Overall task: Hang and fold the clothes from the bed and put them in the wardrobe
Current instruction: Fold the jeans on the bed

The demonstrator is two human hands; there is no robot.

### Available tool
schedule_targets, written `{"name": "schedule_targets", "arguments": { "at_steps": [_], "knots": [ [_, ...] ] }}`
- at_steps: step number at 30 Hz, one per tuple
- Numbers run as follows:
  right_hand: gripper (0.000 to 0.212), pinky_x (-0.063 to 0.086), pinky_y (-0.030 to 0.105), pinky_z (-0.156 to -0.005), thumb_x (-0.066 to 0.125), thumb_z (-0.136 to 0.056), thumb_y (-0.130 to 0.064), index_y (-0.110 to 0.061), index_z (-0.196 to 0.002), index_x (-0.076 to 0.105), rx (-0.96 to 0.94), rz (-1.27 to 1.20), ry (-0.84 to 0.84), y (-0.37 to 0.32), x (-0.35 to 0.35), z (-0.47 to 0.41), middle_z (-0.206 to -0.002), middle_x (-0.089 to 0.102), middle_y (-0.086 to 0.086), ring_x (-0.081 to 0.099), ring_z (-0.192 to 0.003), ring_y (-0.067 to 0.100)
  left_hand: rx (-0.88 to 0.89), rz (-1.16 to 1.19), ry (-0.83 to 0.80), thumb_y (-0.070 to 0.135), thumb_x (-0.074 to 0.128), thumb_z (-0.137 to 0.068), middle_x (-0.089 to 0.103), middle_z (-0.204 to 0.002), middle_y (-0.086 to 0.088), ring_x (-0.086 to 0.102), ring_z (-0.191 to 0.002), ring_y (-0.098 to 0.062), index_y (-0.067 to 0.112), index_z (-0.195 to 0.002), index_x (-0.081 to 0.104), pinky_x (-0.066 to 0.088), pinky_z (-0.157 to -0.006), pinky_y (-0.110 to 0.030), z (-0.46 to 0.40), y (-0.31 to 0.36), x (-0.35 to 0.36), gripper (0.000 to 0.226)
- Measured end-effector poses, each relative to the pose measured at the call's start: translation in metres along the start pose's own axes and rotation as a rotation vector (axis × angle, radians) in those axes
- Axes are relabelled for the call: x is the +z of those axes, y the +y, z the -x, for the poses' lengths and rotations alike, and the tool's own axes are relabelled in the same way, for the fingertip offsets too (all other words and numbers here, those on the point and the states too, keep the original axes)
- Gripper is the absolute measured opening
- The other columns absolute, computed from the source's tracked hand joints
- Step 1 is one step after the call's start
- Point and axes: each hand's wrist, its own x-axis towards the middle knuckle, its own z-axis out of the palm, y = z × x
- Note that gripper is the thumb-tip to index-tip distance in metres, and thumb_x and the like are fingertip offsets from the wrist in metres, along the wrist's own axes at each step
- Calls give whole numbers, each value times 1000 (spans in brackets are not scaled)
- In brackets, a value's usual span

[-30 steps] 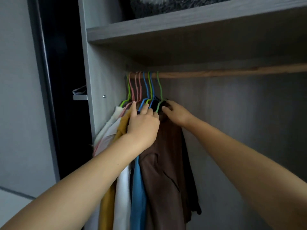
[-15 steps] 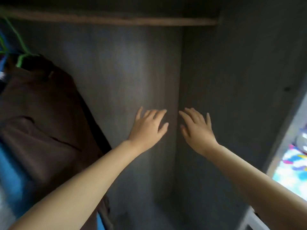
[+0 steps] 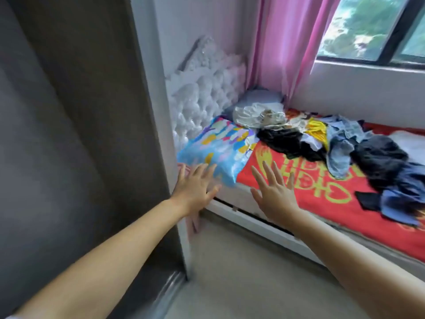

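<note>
On the red bedspread (image 3: 322,203): clothes pile (image 3: 345,146), strung out along the bed | both hands splayed, empty | pile lies beyond and right of right hand (image 3: 274,194), the nearer | left hand (image 3: 195,189) by wardrobe side (image 3: 92,134)

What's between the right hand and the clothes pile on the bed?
Head view: only bare red bedspread with yellow print separates the open right hand from the clothes pile.

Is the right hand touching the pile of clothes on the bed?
Apart. The head view shows the right hand open over the near edge of the bed, with bare red blanket between it and the pile of clothes.
</note>
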Motion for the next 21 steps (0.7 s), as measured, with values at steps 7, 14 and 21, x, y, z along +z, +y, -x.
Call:
{"name": "schedule_targets", "arguments": {
  "at_steps": [7, 14, 21],
  "knots": [
    [60, -7, 64, -111, 17, -101, -50, -33, -152, -8, 352, 11, -162, 150, 24, 77, -160, -19, 1, -23, -145, 23, 114, 144, -184, 54, 28, -98, 14, -159, -2, 5, -147, -14, 25, -152, 11, -5, -116, -51, -48, 119, 74, 64],
    [58, -6, 63, -112, 19, -102, -48, -32, -153, -2, 623, -42, -181, 234, 33, 113, -161, -12, 2, -20, -146, 21, 325, 143, -259, 54, 25, -98, 15, -159, 0, 6, -147, -14, 25, -152, 10, -5, -115, -52, -109, 199, 112, 63],
    [57, -5, 62, -112, 23, -102, -44, -31, -153, 1, 777, -86, -106, 289, 42, 97, -162, -9, 2, -16, -147, 20, 446, 158, -242, 55, 25, -98, 10, -160, 1, 1, -147, -14, 28, -152, 11, -6, -117, -53, -192, 243, 139, 62]
  ]
}}
